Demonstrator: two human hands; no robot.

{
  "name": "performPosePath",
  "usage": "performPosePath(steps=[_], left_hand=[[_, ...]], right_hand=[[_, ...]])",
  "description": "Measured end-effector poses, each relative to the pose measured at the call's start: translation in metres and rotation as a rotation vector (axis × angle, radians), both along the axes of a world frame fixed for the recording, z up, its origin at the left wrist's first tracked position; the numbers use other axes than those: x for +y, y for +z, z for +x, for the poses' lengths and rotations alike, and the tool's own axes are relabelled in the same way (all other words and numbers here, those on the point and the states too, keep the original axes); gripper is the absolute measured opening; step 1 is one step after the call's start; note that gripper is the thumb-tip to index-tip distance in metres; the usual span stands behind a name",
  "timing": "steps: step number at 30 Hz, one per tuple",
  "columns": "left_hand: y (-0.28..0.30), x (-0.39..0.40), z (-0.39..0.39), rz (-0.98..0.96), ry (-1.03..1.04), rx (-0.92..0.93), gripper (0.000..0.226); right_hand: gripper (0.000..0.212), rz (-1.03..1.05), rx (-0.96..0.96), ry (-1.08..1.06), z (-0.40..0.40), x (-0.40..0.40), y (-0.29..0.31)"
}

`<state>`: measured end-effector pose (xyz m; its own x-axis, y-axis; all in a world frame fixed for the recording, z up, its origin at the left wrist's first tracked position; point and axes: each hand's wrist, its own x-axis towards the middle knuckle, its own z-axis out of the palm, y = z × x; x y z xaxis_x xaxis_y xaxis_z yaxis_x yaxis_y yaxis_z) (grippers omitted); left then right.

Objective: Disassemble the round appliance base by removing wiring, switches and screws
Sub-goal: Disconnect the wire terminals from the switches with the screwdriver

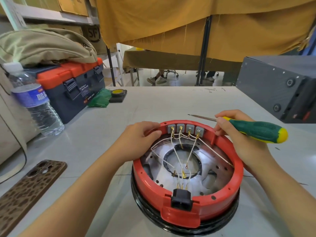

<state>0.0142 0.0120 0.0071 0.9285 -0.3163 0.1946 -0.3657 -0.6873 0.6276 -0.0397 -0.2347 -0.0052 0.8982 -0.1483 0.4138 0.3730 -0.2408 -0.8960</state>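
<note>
Both hands brace the rigid red base on the counter, left hand fingers curled over its far rim, right hand pinching the screwdriver; its thin wires look flimsy, best gripped at terminals.

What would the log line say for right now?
left hand: grips red base rim | right hand: holds screwdriver | white wires: attached
</note>
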Motion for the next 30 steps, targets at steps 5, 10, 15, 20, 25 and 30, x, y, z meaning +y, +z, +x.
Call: performPosePath(steps=[5,10,15,20,25,30], left_hand=[[-0.006,-0.003,0.014,0.035,0.016,0.008,0.041],[-0.004,-0.003,0.025,0.042,-0.069,0.034,0.041],[0.002,-0.005,0.030,0.095,-0.191,0.038,0.041],[0.011,-0.014,0.029,0.264,-0.189,-0.077,0.041],[0.009,-0.038,0.020,0.322,-0.223,-0.201,0.042],[0.005,-0.043,0.019,0.324,-0.275,-0.188,0.045]], right_hand=[[0.009,0.095,-0.082,-0.102,0.000,-0.005,0.000],[0.014,0.143,-0.089,-0.070,0.001,-0.007,0.006],[0.020,0.188,-0.120,-0.088,0.003,-0.009,0.013],[0.025,0.112,-0.137,-0.142,0.003,-0.013,0.017],[0.021,0.071,-0.158,-0.155,0.006,-0.015,0.023],[0.028,0.021,-0.148,-0.118,0.008,-0.016,0.024]])
